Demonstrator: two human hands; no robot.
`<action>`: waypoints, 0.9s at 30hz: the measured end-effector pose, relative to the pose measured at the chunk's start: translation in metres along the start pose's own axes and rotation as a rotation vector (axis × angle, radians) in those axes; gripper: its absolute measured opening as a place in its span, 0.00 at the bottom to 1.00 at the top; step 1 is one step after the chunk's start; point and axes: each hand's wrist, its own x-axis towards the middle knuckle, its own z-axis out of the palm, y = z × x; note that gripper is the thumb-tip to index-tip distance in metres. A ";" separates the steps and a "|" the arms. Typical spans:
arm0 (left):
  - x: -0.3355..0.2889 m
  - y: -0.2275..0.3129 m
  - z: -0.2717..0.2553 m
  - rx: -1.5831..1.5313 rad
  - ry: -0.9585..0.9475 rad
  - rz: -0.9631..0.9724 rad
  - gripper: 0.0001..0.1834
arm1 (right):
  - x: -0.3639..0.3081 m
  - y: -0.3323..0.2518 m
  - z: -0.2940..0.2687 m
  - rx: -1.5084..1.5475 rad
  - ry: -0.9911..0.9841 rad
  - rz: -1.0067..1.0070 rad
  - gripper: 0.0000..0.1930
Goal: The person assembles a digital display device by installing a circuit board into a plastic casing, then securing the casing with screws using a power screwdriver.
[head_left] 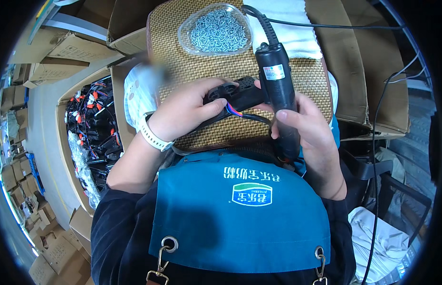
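Holding in the left hand [192, 102] a black, elongated plastic housing with a perforated patch [247, 95], above a tan woven mat [306, 80] and close in front of the body. On the left, fingers curled round one end, thumb pressed down beside a flat strip of multicoloured wires [234, 110]. Gripping in the right hand [309, 118] a thick, black, cylindrical corded tool with a white label [277, 85], thumb laid along the barrel, fingers wrapped underneath, fingertips at the housing's right end; cannot tell how firmly. Farther off on the mat, a shallow, clear plastic bowl [181, 38] full of small silver screws [218, 31]; just right of it, a white cloth [299, 31]. To the left, an open brown cardboard box [64, 152] of black parts with orange connectors [95, 111].
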 end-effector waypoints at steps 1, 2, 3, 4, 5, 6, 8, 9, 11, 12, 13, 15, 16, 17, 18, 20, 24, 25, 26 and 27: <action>0.000 0.001 0.001 -0.001 -0.001 0.000 0.20 | 0.000 0.001 0.000 -0.014 -0.021 -0.012 0.26; -0.002 0.003 0.003 0.097 0.024 0.043 0.20 | 0.000 0.001 -0.001 -0.028 -0.042 -0.023 0.25; -0.002 0.004 0.004 0.197 0.051 0.084 0.20 | 0.001 0.002 -0.003 -0.029 -0.042 -0.022 0.25; -0.002 0.003 0.007 0.244 0.068 0.126 0.21 | 0.000 0.003 -0.006 -0.038 -0.053 -0.002 0.24; -0.001 0.005 0.010 0.242 0.069 0.127 0.21 | 0.000 0.004 -0.008 -0.047 -0.064 0.018 0.24; -0.001 0.008 0.015 0.283 0.105 0.132 0.21 | 0.001 0.005 -0.008 -0.048 -0.065 0.020 0.24; 0.000 0.005 0.018 0.356 0.131 0.138 0.26 | 0.001 0.008 -0.009 -0.006 -0.041 0.033 0.22; 0.001 0.005 0.020 0.354 0.131 0.139 0.26 | 0.000 0.009 -0.009 -0.007 -0.040 0.034 0.22; 0.001 0.005 0.026 0.427 0.174 0.084 0.30 | -0.001 0.012 -0.009 0.028 0.006 0.054 0.22; 0.001 0.005 0.028 0.424 0.177 0.087 0.30 | -0.001 0.013 -0.010 0.024 0.007 0.054 0.22; 0.002 0.005 0.029 0.483 0.189 0.097 0.32 | -0.002 0.015 -0.012 0.008 0.002 0.043 0.22; 0.004 0.002 0.031 0.537 0.209 0.109 0.34 | -0.005 0.011 -0.015 -0.017 -0.006 0.032 0.23; 0.005 -0.002 0.031 0.655 0.276 0.170 0.35 | -0.010 0.007 -0.019 -0.081 -0.001 -0.003 0.24; 0.005 -0.005 0.031 0.773 0.345 0.232 0.36 | -0.015 0.002 -0.025 -0.146 0.004 -0.039 0.26; 0.007 -0.007 0.027 0.797 0.306 0.264 0.39 | -0.023 0.000 -0.040 -0.207 0.033 -0.070 0.27; 0.008 -0.007 0.027 0.787 0.297 0.252 0.40 | -0.038 -0.012 -0.049 -0.230 0.154 -0.261 0.31; 0.016 -0.010 0.037 0.720 0.263 0.315 0.40 | -0.041 -0.045 -0.046 -0.142 0.375 -0.753 0.35; 0.019 -0.009 0.039 0.701 0.239 0.354 0.40 | -0.037 -0.053 -0.044 -0.108 0.360 -0.850 0.36; 0.019 -0.008 0.043 0.700 0.241 0.342 0.40 | -0.031 -0.059 -0.038 -0.042 0.293 -0.913 0.36; 0.021 -0.005 0.044 0.690 0.239 0.361 0.40 | -0.028 -0.063 -0.029 0.015 0.245 -0.975 0.35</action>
